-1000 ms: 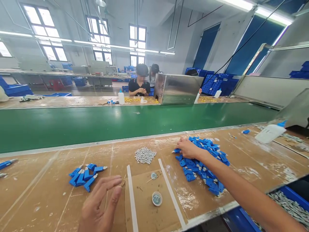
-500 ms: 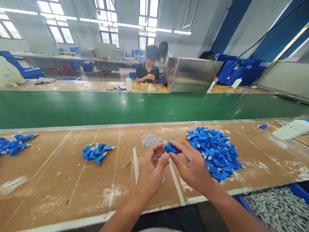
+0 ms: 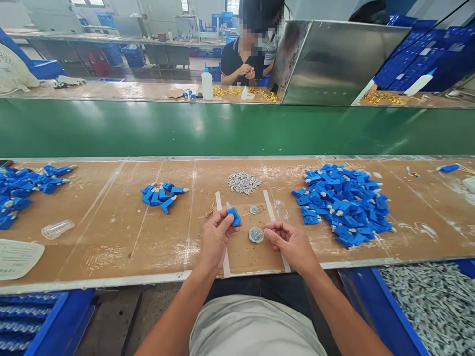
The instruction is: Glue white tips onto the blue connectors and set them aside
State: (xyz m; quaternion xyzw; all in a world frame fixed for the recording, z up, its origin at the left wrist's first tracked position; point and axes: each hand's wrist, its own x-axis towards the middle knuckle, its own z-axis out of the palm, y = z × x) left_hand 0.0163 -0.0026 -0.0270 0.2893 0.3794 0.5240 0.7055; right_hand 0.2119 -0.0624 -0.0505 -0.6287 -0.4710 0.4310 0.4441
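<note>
My left hand (image 3: 215, 237) pinches a small blue plastic connector (image 3: 234, 216) with a white tip, just above the wooden bench. My right hand (image 3: 289, 241) hovers beside a small round cap (image 3: 256, 235), fingers curled; whether it holds something tiny I cannot tell. A second smaller cap (image 3: 254, 209) lies just beyond. A little heap of white ferrules (image 3: 244, 182) sits behind the caps. To the right lies a big pile of blue connectors (image 3: 343, 202), and a small group of blue connectors (image 3: 162, 194) lies to the left.
A green conveyor belt (image 3: 185, 128) runs behind the bench. Another blue pile (image 3: 22, 188), a clear tube (image 3: 57, 229) and a white fan cover (image 3: 17, 257) lie far left. Blue bins (image 3: 426, 306) of grey parts sit below. Another person (image 3: 245, 59) works across the belt beside a metal box (image 3: 334, 59).
The view tipped downward. My hands separated and lowered toward the bench; the blue connector stayed in my left hand, and my right hand moved next to the round cap.
</note>
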